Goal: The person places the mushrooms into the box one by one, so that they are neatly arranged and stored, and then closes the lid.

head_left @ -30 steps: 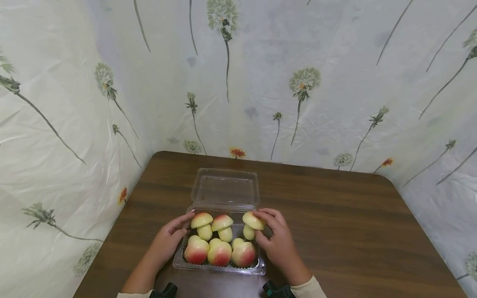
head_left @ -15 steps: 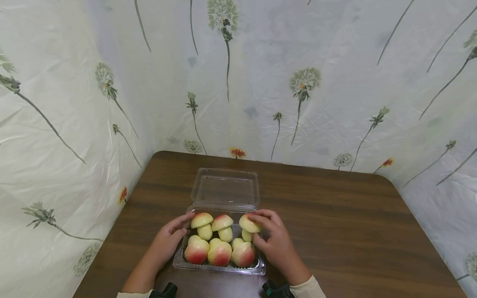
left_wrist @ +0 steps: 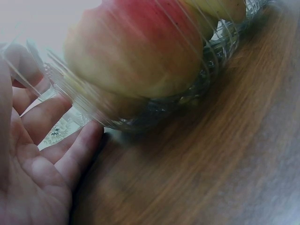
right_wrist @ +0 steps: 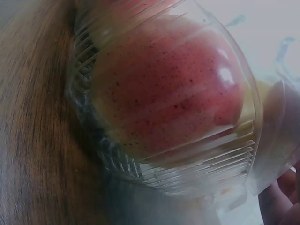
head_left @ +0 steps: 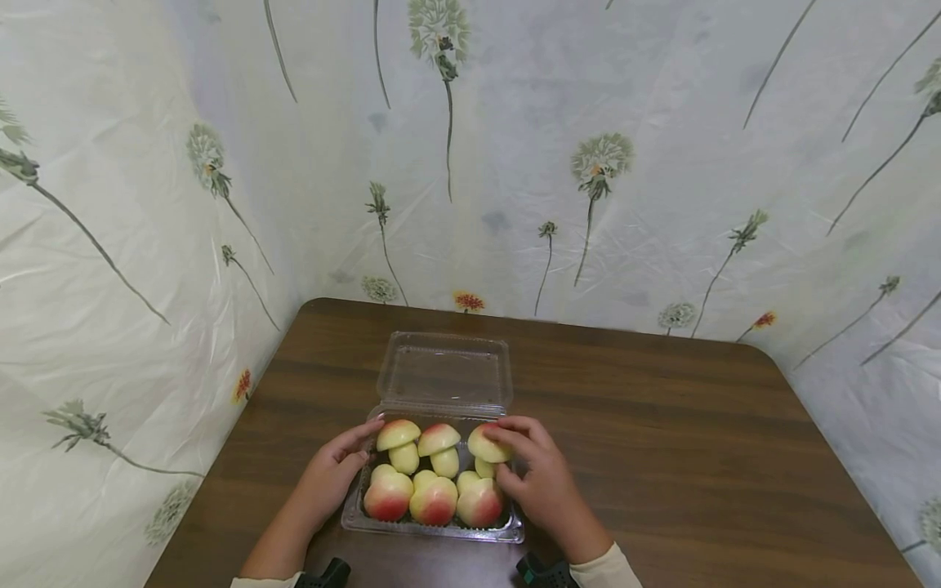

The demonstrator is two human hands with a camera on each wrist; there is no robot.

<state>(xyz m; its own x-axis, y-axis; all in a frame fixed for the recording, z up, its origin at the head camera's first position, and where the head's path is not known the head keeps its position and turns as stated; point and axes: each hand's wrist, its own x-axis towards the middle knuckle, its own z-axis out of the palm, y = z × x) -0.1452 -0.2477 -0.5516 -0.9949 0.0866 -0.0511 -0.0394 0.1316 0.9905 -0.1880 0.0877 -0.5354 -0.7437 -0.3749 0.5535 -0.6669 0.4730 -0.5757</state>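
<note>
An opened clear plastic clamshell box point(head_left: 434, 531) holds two rows of three yellow-and-red mushroom-shaped pieces with glossy, apple-like caps. In the rear row, the left mushroom-shaped piece point(head_left: 398, 437) and its middle neighbour point(head_left: 439, 445) lie close together. My right hand point(head_left: 540, 474) pinches the rear-right mushroom-shaped piece point(head_left: 487, 443) between thumb and fingers, partly covering it. My left hand point(head_left: 331, 474) rests along the box's left side, fingertips touching its rim and wall. Through the ribbed wall, the left wrist view shows a front-row piece point(left_wrist: 136, 51), and the right wrist view a speckled red cap point(right_wrist: 168, 93).
The box's transparent lid point(head_left: 444, 371) lies folded back behind it. Beneath is a brown wooden table point(head_left: 647, 457) with rounded far corners. A pale cloth point(head_left: 515, 163) printed with dandelions hangs behind and along both sides.
My right hand has shifted slightly left, bringing the rear-right mushroom-shaped piece closer to the middle one. The left hand and the box stay in place.
</note>
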